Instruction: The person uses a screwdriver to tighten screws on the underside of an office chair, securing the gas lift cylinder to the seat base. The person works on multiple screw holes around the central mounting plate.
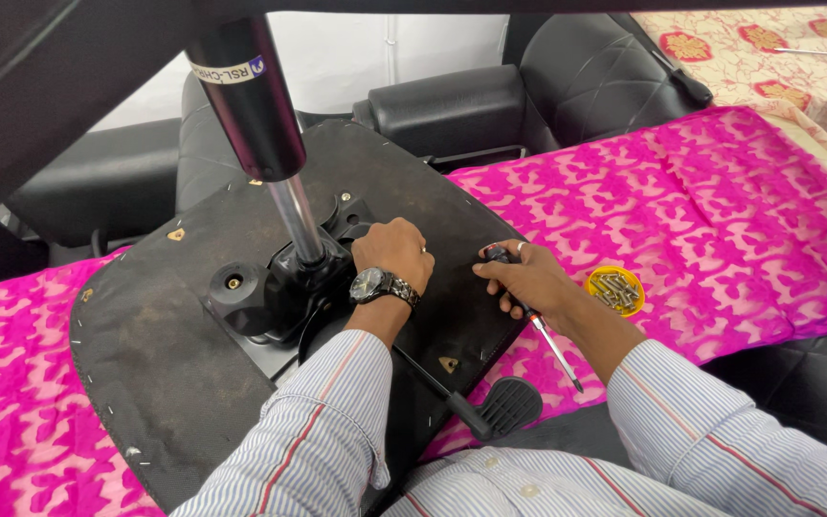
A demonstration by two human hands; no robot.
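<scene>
Left hand point(392, 251) curls closed on the chair mechanism point(284, 287) atop the upturned seat base point(174, 364), fingertips hidden. Right hand point(526, 278) grips a screwdriver point(549, 335) at the seat's edge; pink cloth point(701, 220) lies open beyond, beside the yellow screw dish point(615, 290).

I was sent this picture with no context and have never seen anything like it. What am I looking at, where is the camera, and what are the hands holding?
The camera sits on a person's head and looks down at their own two hands. In front of them an upturned black office chair seat lies on a bright pink patterned cloth. From its black metal tilt mechanism a black and silver gas lift column rises toward the camera. The left hand, with a dark wristwatch on its wrist, rests on the mechanism; what its grip closes on is hidden. The right hand holds a screwdriver with a thin metal shaft pointing back toward the person. Beside it is a small yellow round dish of screws. A black lever with a ribbed paddle sticks out below.
</scene>
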